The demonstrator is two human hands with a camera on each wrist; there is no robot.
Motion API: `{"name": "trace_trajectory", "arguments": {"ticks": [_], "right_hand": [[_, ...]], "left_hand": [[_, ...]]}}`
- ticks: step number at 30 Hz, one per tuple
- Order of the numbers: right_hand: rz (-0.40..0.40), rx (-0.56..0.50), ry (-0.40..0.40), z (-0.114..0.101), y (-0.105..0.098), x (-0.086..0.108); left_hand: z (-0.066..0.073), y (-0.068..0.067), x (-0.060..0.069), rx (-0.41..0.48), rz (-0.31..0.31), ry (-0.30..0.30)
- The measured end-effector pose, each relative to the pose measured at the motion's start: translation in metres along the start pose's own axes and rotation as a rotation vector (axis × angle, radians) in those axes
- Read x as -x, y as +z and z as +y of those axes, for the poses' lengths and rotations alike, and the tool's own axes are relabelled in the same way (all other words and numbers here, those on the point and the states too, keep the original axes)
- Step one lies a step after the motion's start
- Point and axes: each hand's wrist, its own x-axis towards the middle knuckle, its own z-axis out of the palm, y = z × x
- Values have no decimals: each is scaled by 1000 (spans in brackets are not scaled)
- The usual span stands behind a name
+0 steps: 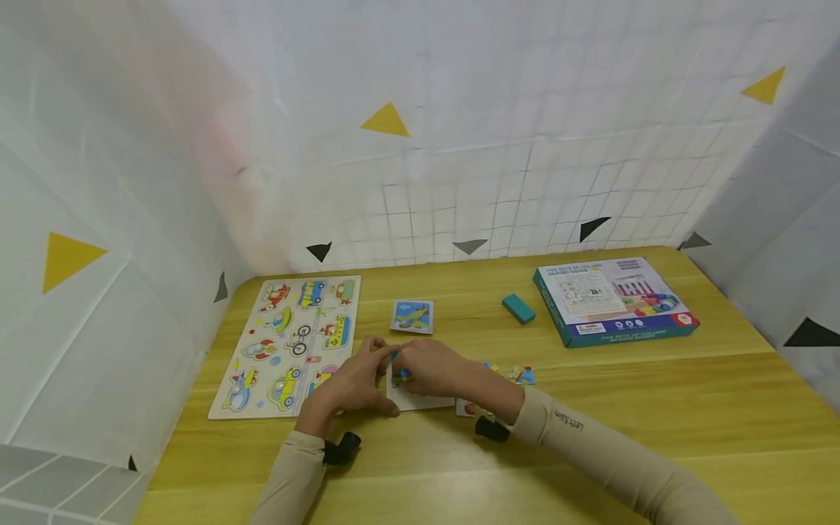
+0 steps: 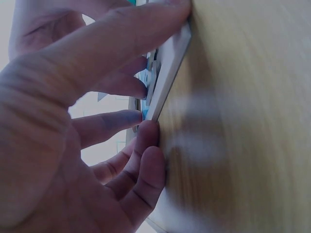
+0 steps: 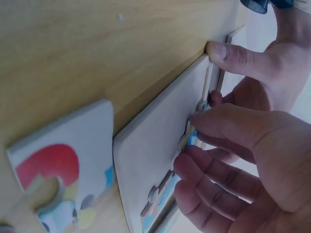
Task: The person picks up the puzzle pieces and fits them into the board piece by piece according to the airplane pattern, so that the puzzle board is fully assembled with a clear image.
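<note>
White board [image 1: 421, 402] lies on the table [image 1: 420, 467], its edge gripped by your left hand [image 1: 357, 379], while your right hand [image 1: 434, 366], partly blocking the view, seems to pinch a piece [image 3: 184, 139] there that could jam if you push it crooked.

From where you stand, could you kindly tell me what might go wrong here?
The left hand holds the puzzle tray; if it slips, the tray could nudge the loose red-marked piece close beside it. The right hand, fingers over the tray, might seat the yellow-and-blue piece askew.
</note>
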Motion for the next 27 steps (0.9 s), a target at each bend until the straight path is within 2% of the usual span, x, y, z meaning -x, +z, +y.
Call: {"name": "trace_trajectory", "arguments": {"ticks": [11,27], "right_hand": [[-17,2,29,1,-2,1],[-2,16,18,1,2,2]], "left_hand": [[3,0,2,14,-1,-26],[0,0,0,22,-4,-15]]}}
